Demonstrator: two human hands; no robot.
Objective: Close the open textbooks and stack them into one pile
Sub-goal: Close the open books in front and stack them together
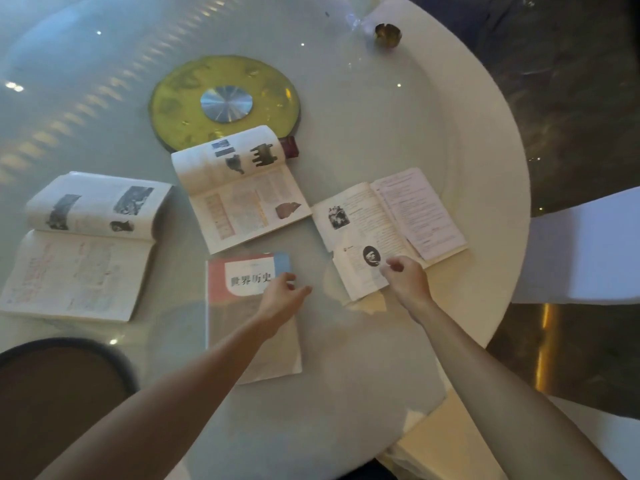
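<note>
A closed textbook (pixel 242 299) with a red, blue and white cover lies in front of me on the round table. My left hand (pixel 282 296) rests on its right edge, fingers loosely curled. Three textbooks lie open: one at the left (pixel 83 247), one in the middle (pixel 242 192) and one at the right (pixel 388 226). My right hand (pixel 407 278) is at the near corner of the right open book, fingers pinched at the page edge. Whether it grips the page is unclear.
The white round table (pixel 478 140) carries a glass turntable with a yellow-green disc (pixel 225 102) at its centre. A small dark red object (pixel 290 147) lies behind the middle book. A brass bowl (pixel 388 34) stands far right. A dark round seat (pixel 59 393) is near left, a white chair (pixel 585 247) at right.
</note>
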